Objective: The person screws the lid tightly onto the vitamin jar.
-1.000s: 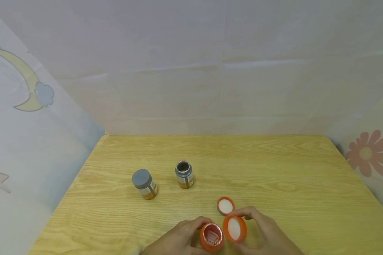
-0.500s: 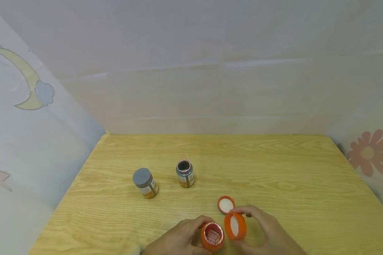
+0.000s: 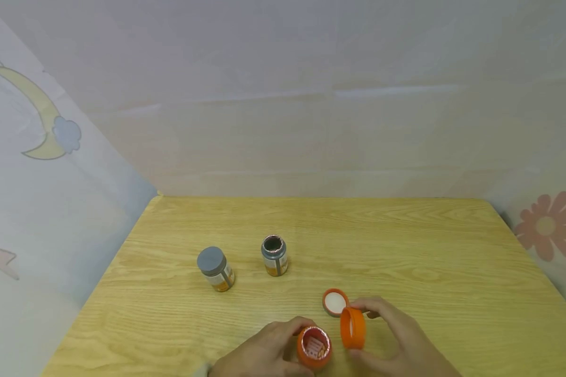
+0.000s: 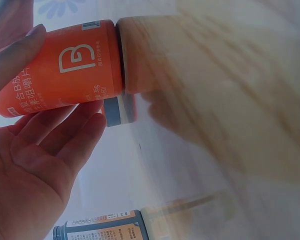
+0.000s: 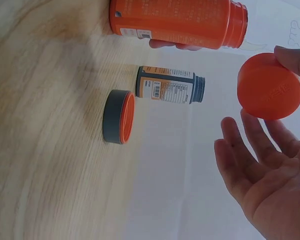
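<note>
Orange bottle [image 4: 72, 75]: upright on wooden table [image 3: 405, 251], gripped by left hand [image 3: 266, 351]. Right hand [image 3: 403, 337] pinches orange cap [image 3: 353, 329] just right of bottle. Beyond bottle, slightly right: grey lid [image 3: 335, 302]. Farther beyond, leftward: uncapped grey jar [image 3: 275, 259], capped grey jar [image 3: 215, 268]. Left wrist view alone: large white "B", "咀嚼片", "36g". Head view alone: pale contents [image 3: 313, 347] inside bottle. Right wrist view alone: cap's outer face, faint marks illegible.
</note>
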The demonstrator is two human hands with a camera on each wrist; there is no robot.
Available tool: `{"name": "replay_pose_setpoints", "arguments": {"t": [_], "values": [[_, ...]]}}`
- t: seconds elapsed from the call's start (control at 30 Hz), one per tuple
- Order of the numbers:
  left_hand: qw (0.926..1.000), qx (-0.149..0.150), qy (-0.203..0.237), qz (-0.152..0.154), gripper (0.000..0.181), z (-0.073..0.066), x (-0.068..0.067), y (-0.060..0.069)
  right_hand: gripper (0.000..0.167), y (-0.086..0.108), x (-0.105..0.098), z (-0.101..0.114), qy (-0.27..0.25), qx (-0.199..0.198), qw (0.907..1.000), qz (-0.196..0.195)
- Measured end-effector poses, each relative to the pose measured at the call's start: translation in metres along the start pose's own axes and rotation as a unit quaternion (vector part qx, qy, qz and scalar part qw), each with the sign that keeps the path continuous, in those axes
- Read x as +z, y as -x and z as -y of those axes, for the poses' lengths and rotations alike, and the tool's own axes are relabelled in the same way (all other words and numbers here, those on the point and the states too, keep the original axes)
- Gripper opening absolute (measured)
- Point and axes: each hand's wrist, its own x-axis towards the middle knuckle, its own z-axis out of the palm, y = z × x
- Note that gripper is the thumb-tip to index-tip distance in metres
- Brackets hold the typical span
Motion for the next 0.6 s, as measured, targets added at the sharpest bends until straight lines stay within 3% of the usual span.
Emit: {"name": "replay_pose_setpoints", "arguments": {"t": [0.13,0.37,0.5,0.6], "values": [[0.9998,-0.012,0.016,0.004,0.055,0.0002,0.0007,-0.0009,0.069,0.0001,-0.0032,0.0010,0.009,-0.003,1.0000,0.001],[0.9997,0.005,-0.025,-0.003,0.057,-0.0002,-0.0002,0.0001,0.070,-0.0015,-0.0027,-0.0011,-0.005,-0.034,0.9993,0.011],[0.9992,0.012,-0.037,-0.007,0.056,-0.0012,-0.0001,0.0002,0.067,-0.0012,-0.0006,0.0003,0.000,-0.007,0.9999,0.014],[0.9999,0.001,-0.016,0.002,0.056,-0.0013,-0.0006,-0.0005,0.062,-0.0012,0.0010,0.0038,0.001,0.024,0.9995,0.020]]}}
